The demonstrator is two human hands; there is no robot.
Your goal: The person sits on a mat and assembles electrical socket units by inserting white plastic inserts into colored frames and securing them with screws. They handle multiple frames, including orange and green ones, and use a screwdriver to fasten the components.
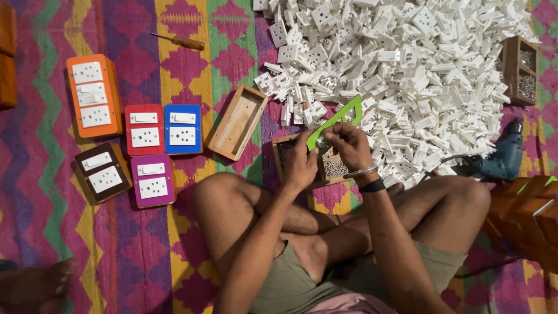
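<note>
My left hand [300, 164] and my right hand [349, 145] meet over a small wooden tray of screws [333, 170] in front of my crossed legs. Together they grip a bright green plastic frame plate [337, 121], tilted up to the right. A small white part sits between the fingers of both hands, mostly hidden. My right wrist carries a metal bangle and a black band. Just beyond the hands begins a large heap of white switch and socket parts [407, 64].
An open wooden box [238, 122] lies left of the hands. Finished switch boards in orange [93, 96], red [144, 129], blue [182, 128], brown [102, 172] and purple [152, 180] lie further left. A screwdriver [180, 41], a blue drill [504, 156], a screw box [519, 70] and someone's foot [35, 285] are around.
</note>
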